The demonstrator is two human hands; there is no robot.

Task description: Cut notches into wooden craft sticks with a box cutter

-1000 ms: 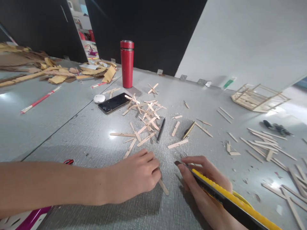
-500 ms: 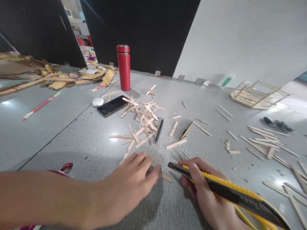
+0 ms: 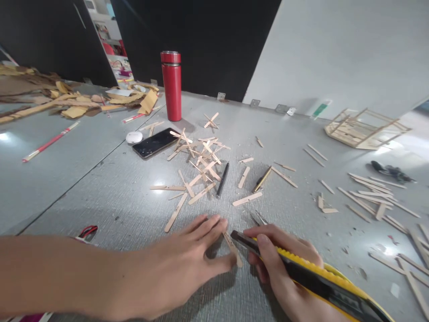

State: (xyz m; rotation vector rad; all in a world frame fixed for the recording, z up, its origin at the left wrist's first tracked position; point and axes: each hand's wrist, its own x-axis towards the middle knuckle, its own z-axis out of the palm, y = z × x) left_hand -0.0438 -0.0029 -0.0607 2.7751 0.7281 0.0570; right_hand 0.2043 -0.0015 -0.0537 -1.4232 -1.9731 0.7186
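Observation:
My left hand (image 3: 182, 264) lies low over the table, its thumb and fingertips holding a wooden craft stick (image 3: 232, 247) down against the surface. Part of that stick is hidden beneath the fingers. Wrapped in my right hand (image 3: 283, 264) is a yellow and black utility knife (image 3: 318, 278), its front end close to the stick. I cannot make out the blade clearly. Two thin metal points (image 3: 258, 218) stick out beyond my right hand; the rest of that tool is hidden. Another craft stick (image 3: 175, 213) lies just past my left hand.
A pile of craft sticks (image 3: 204, 165) lies ahead with a black pen (image 3: 223, 180), a phone (image 3: 157, 143) and a red flask (image 3: 172, 89). On the right are loose sticks (image 3: 368, 197) and a small wooden frame (image 3: 365, 132). Cardboard scraps (image 3: 73, 100) lie far left.
My left hand has shifted slightly right, and the craft stick under it has turned to a steeper angle. The knife's front end has come nearer to the stick.

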